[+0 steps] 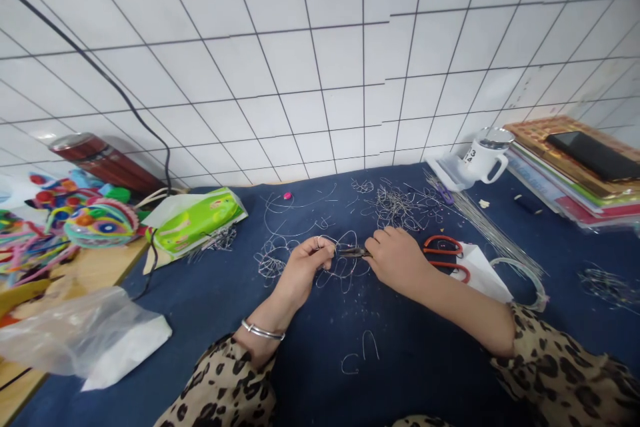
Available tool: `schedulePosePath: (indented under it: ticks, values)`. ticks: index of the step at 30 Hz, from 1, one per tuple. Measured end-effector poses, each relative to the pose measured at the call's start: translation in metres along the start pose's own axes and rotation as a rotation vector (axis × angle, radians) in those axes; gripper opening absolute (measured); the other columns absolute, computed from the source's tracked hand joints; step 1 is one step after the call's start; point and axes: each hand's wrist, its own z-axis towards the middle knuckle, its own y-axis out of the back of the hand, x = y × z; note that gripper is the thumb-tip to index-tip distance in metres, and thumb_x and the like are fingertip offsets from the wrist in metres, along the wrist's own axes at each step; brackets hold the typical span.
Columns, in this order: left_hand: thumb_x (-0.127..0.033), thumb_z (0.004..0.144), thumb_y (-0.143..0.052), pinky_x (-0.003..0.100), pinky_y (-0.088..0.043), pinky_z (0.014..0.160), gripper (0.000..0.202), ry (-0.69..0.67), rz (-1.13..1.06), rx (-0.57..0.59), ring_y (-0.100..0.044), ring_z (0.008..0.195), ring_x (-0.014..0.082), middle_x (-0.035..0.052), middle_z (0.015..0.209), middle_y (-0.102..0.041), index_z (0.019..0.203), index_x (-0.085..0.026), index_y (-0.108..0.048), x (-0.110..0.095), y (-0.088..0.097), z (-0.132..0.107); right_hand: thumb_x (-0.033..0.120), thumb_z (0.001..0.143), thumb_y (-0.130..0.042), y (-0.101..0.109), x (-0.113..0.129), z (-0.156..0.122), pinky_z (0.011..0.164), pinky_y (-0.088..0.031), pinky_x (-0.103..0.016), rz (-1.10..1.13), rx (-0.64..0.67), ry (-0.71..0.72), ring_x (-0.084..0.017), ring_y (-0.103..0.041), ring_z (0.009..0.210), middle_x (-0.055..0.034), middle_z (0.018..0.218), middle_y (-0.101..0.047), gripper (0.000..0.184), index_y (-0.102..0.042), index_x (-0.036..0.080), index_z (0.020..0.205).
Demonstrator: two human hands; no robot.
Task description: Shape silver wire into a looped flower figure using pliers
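Note:
My left hand [305, 265] pinches a thin looped wire piece [345, 271], whose silvery loops spread to the right of my fingertips. My right hand [397, 257] is closed around a pair of pliers [354, 253]. The dark jaws point left and meet the wire close to my left fingertips; the handles are hidden in my palm. Left of my left hand lies a coil of wire loops [273, 259]. Beyond my right hand is a tangled heap of bent wires [403, 203]. Two short bent wires [370, 345] rest on the dark blue cloth nearer to me.
Red-handled scissors [444, 244] and straight wires [495, 230] lie right of my right hand. Farther right are a white mug [485, 157] and stacked books with a phone [597, 153]. A green tissue pack [200, 219], a plastic bag [85, 333] and a red flask [107, 160] are left.

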Motion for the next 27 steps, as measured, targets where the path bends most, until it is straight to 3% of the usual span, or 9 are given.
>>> schedulePosePath:
  ticks: [15,21,27]
  values:
    - [-0.024,0.072,-0.065,0.021,-0.038,0.057,0.012,0.041,-0.051,0.019,-0.047,0.055,0.0076,-0.0013,0.066,-0.054,0.069,-0.015,-0.059,0.001,-0.008,-0.004,0.026,0.086,-0.046,-0.006,-0.002,0.001,0.072,-0.03,-0.034,-0.016,-0.034,0.068,-0.021,-0.048,0.083,-0.0072,0.084,-0.058,0.015,-0.057,0.017,0.084]
    - [-0.024,0.073,-0.064,0.02,-0.036,0.056,0.011,0.039,-0.031,0.026,-0.046,0.054,0.0075,-0.0022,0.063,-0.053,0.07,-0.015,-0.059,0.001,-0.005,-0.002,0.03,0.084,-0.051,-0.001,-0.007,0.002,0.072,-0.029,-0.033,0.022,-0.056,0.136,-0.02,-0.048,0.082,-0.0056,0.083,-0.058,0.014,-0.055,0.017,0.082]
    - [-0.019,0.072,-0.062,0.02,-0.036,0.055,0.005,0.05,0.009,0.095,-0.045,0.053,0.0067,-0.0021,0.065,-0.054,0.075,-0.015,-0.062,0.004,-0.004,-0.002,0.031,0.084,-0.052,0.005,-0.014,0.003,0.072,-0.031,-0.03,0.069,-0.086,0.107,-0.018,-0.047,0.081,-0.0047,0.083,-0.057,0.014,-0.056,0.018,0.083]
